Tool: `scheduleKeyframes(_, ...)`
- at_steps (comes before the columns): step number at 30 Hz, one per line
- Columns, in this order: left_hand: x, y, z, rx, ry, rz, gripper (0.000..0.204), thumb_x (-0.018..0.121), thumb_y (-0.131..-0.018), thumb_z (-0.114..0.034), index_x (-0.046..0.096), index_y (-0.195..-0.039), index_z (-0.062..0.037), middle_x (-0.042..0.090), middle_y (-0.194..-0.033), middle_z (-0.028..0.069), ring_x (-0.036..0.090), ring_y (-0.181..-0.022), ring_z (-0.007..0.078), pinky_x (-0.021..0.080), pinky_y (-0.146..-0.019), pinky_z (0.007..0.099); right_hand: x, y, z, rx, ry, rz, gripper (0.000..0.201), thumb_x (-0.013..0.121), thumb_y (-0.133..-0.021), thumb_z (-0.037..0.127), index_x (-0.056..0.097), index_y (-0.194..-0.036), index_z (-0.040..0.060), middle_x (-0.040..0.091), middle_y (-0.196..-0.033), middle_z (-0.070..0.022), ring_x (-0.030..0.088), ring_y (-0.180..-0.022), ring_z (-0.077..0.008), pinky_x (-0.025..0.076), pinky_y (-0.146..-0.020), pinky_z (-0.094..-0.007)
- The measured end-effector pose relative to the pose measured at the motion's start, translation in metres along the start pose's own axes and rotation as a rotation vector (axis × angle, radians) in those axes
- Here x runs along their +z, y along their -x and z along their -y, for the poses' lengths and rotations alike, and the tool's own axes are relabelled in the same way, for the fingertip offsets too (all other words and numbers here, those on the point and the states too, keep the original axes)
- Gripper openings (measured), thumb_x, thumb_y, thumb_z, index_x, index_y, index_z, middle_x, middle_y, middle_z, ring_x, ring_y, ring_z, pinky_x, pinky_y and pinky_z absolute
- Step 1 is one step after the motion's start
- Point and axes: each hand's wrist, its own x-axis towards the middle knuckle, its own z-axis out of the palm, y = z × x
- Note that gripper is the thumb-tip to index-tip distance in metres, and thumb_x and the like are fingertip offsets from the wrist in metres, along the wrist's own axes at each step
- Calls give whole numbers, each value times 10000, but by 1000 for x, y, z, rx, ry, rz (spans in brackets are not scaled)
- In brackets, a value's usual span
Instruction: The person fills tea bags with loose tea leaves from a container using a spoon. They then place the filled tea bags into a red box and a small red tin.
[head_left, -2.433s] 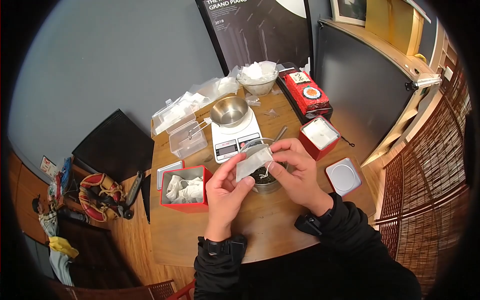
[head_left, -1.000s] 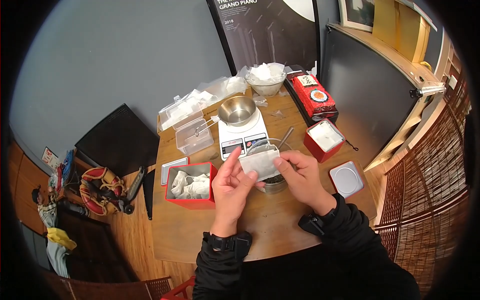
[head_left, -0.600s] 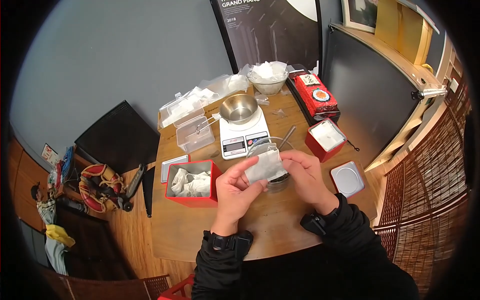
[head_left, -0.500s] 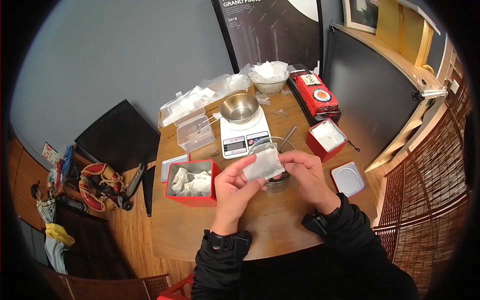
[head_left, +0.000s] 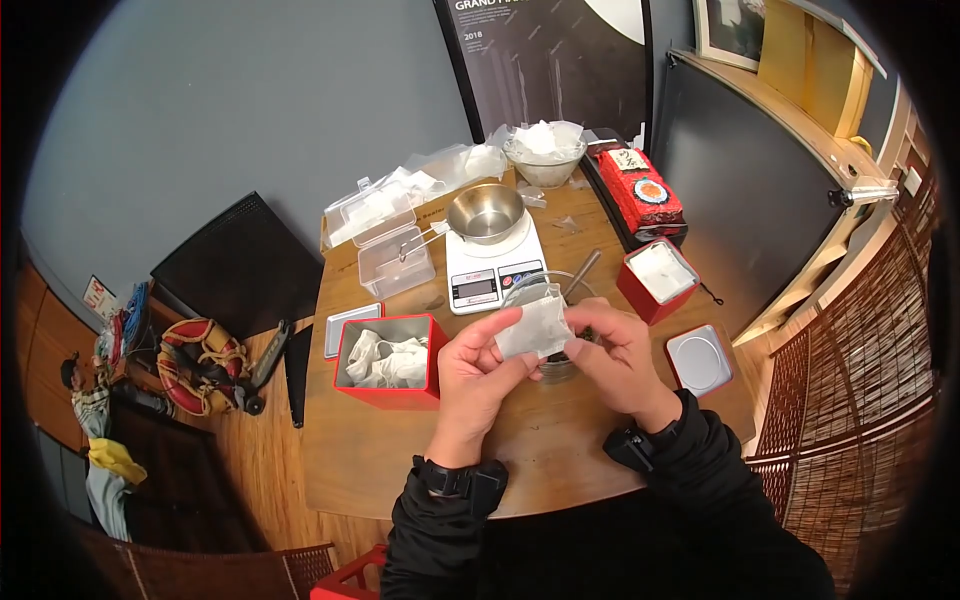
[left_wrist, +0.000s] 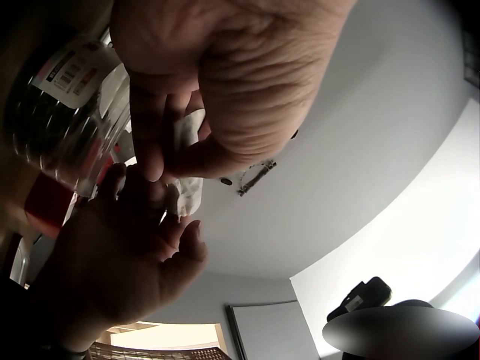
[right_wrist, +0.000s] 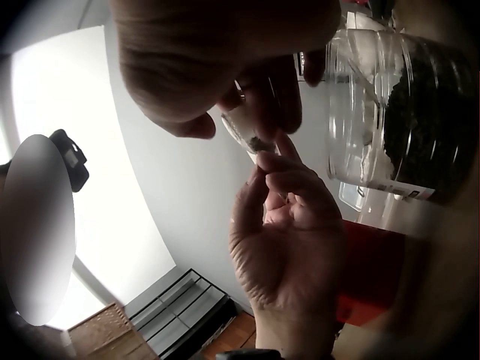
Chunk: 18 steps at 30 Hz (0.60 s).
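Observation:
A flat white tea bag (head_left: 532, 332) is held up in front of a clear jar (right_wrist: 352, 127) of dark tea leaves on the table. My left hand (head_left: 474, 378) pinches its left side between thumb and fingers. At the opposite edge, the thumb and fingers of my right hand (head_left: 622, 362) hold the bag. In the right wrist view a small dark patch shows through the bag (right_wrist: 244, 133). A spoon handle (head_left: 584, 274) leans out of the jar. Left of my left hand, a red tin (head_left: 400, 399) contains several white bags.
Behind the jar, a metal pan (head_left: 487, 213) sits on a white kitchen scale (head_left: 498, 288). An open plastic box (head_left: 395, 268) stands to its left. To the right are another red tin (head_left: 653, 300), its lid (head_left: 700, 361) and a red package (head_left: 645, 190). A glass bowl (head_left: 546, 174) stands at the back.
The tea bag has been turned from slanting to more squarely facing the head camera. My left index finger has come over its upper left edge. The string that hung in front is out of sight.

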Motion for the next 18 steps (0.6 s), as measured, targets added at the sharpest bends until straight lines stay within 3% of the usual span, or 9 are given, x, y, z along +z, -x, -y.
scheduleKeyframes(5,0,0,0,-11,10,16,478,657,-831,127,559,-1293,50,698,-1057,156,712,-878,187,599,-717,286,4,0,3,12,27,-132,252,687,-809,45,688,-1057,2,664,-874,-94,591,-840,-213,446,-805,-344)
scheduleKeyframes(8,3,1,-1,-28,7,-24,489,654,-802,146,580,-1274,42,691,-1068,174,704,-833,203,596,-686,300,-1,1,-3,-27,57,-47,231,694,-802,46,686,-1029,4,669,-889,-96,596,-846,-220,443,-814,-347)
scheduleKeyframes(18,0,0,0,-62,53,35,481,650,-828,135,561,-1292,46,701,-1053,158,713,-869,187,599,-713,290,0,-3,4,18,64,-64,191,711,-794,56,686,-976,4,681,-892,-98,589,-838,-221,445,-805,-348)
